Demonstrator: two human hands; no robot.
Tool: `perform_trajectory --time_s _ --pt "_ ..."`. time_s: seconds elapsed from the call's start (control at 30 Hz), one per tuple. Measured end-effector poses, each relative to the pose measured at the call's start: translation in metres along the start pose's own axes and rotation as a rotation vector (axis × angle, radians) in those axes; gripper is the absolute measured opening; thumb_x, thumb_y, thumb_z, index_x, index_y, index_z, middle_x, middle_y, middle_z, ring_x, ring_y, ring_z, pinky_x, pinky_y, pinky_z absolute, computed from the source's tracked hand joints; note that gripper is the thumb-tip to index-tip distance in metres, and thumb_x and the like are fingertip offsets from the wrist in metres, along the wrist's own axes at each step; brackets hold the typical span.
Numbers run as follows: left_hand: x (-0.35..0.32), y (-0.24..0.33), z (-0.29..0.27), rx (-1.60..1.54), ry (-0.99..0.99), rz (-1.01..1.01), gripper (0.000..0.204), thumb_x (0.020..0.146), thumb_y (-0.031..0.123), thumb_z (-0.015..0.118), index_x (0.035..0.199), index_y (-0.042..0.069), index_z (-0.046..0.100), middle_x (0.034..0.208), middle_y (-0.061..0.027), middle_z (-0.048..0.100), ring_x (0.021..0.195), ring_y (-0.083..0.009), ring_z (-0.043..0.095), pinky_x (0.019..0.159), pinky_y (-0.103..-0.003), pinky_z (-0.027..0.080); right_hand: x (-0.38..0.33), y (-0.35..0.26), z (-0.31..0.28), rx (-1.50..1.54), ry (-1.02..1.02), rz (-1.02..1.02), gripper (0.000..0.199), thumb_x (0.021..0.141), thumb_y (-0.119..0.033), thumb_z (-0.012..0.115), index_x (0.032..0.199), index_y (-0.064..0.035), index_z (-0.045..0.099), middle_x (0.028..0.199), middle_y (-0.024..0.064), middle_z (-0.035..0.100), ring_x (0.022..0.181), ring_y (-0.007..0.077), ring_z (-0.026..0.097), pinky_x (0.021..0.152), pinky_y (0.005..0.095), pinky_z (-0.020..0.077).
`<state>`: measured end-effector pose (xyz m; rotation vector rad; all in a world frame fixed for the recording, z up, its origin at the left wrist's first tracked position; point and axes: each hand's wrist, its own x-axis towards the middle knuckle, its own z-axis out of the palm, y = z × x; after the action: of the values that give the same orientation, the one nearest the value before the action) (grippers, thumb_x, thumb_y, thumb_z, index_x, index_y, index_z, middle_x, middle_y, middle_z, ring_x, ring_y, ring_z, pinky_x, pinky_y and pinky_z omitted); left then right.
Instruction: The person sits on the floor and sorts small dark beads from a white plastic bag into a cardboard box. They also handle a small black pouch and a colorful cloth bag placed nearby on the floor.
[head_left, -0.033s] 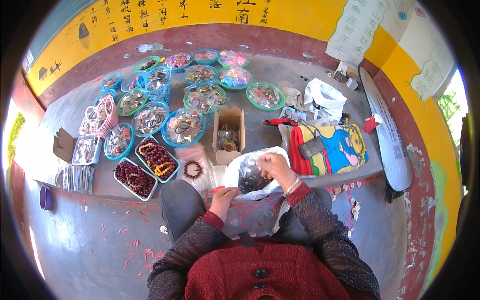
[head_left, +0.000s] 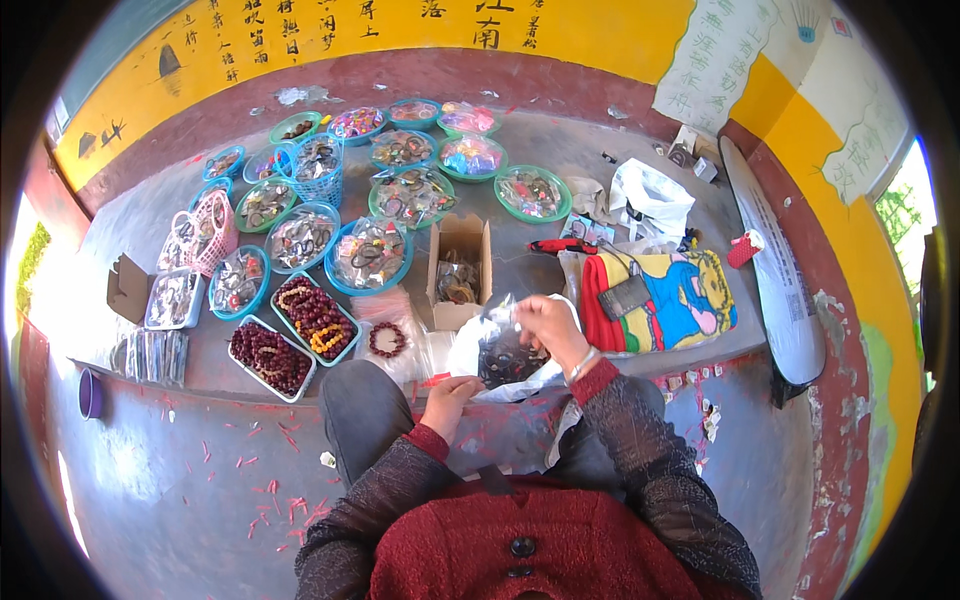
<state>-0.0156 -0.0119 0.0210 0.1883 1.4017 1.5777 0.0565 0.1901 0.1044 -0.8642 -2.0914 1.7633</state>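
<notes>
My right hand [head_left: 552, 328], with a silver bangle at the wrist, is raised over a white plastic bag [head_left: 462, 352] on the platform's front edge. Its fingers are pinched on a small clear plastic packet [head_left: 500, 308]. Dark small items [head_left: 508, 362] lie in the bag's open mouth. At the bag's near left corner, my left hand [head_left: 450, 402] has its fingers pressed together; what they hold, if anything, is too small to name. A red strip [head_left: 434, 380] shows beside those fingers. Farther left, a dark red bead bracelet [head_left: 386, 339] rests on a stack of clear bags [head_left: 400, 368].
Behind the white bag stands an open cardboard box [head_left: 434, 270] of packets. Two trays of beads [head_left: 318, 318] [head_left: 270, 358] and several blue and green baskets [head_left: 368, 285] fill the left and back. A colourful folded cloth [head_left: 690, 300] bearing a phone [head_left: 624, 297] lies right.
My right hand has shifted slightly, and the clear packet now shows at its fingertips above the white bag. The bag's far rim has dropped a little. My left hand has barely moved.
</notes>
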Motion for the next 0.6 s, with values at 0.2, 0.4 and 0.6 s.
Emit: perform_trajectory --time_s 0.2,0.4,0.6 --pt "0.009 -0.004 0.000 0.034 -0.064 0.002 0.022 0.086 0.015 0.050 0.099 0.001 0.062 0.093 -0.0056 0.064 0.085 -0.0114 0.058 0.062 -0.022 0.042 0.079 -0.020 0.024 0.464 0.153 0.054 0.018 0.084 -0.015 0.055 0.091 0.0013 0.057 0.078 0.0073 0.061 0.064 0.0149 0.063 0.050 0.0219 0.0451" --pt "0.005 -0.001 -0.004 0.033 -0.052 0.006 0.022 0.087 0.013 0.049 0.100 0.001 0.061 0.093 -0.0061 0.063 0.083 -0.0119 0.058 0.062 -0.022 0.043 0.062 -0.008 0.050 0.348 -0.094 0.188 0.021 0.085 -0.020 0.053 0.089 -0.0005 0.058 0.079 0.0069 0.062 0.067 0.0161 0.063 0.054 0.0239 0.0475" --pt "0.002 -0.002 0.002 0.051 -0.070 0.002 0.022 0.087 0.012 0.048 0.100 0.000 0.060 0.090 -0.0056 0.063 0.076 -0.0099 0.057 0.056 -0.020 0.041 -0.005 0.014 0.028 0.038 -0.420 0.269 0.026 0.087 -0.025 0.052 0.092 -0.0010 0.061 0.083 0.0081 0.063 0.068 0.0143 0.063 0.052 0.0223 0.0470"
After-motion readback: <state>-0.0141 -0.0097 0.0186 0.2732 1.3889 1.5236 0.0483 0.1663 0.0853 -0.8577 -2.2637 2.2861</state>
